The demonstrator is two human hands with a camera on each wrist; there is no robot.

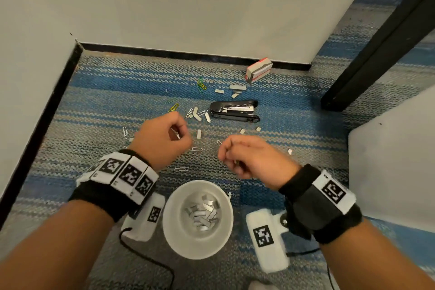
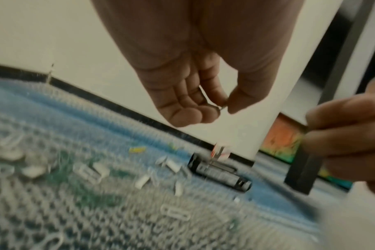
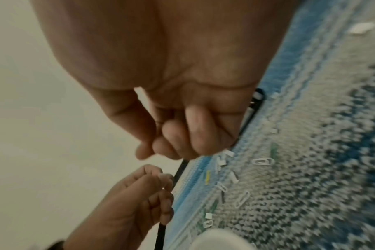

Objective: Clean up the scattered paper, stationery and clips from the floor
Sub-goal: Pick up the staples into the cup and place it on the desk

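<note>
My left hand (image 1: pixel 181 133) hovers over the striped carpet and pinches a silver paper clip (image 2: pixel 212 101) between thumb and forefinger. My right hand (image 1: pixel 226 155) hangs beside it, fingers curled tight into the palm (image 3: pixel 156 150); nothing shows inside it. Silver clips (image 1: pixel 195 149) and short staple strips (image 1: pixel 199 134) lie scattered under and ahead of both hands. Coloured clips (image 1: pixel 200 85) lie farther back. A black stapler (image 1: pixel 235 110) lies open on the carpet, with a red and white staple box (image 1: pixel 259 70) against the wall. A white bowl (image 1: pixel 171 231) near me holds several staple strips (image 1: pixel 202 214).
Pale walls with a black skirting (image 1: pixel 188 53) close the corner at the back and left. A black furniture leg (image 1: pixel 376 42) slants down at the right, with a pale panel (image 1: pixel 395 160) in front of it. Thin black cables (image 1: pixel 150 259) trail beside the bowl.
</note>
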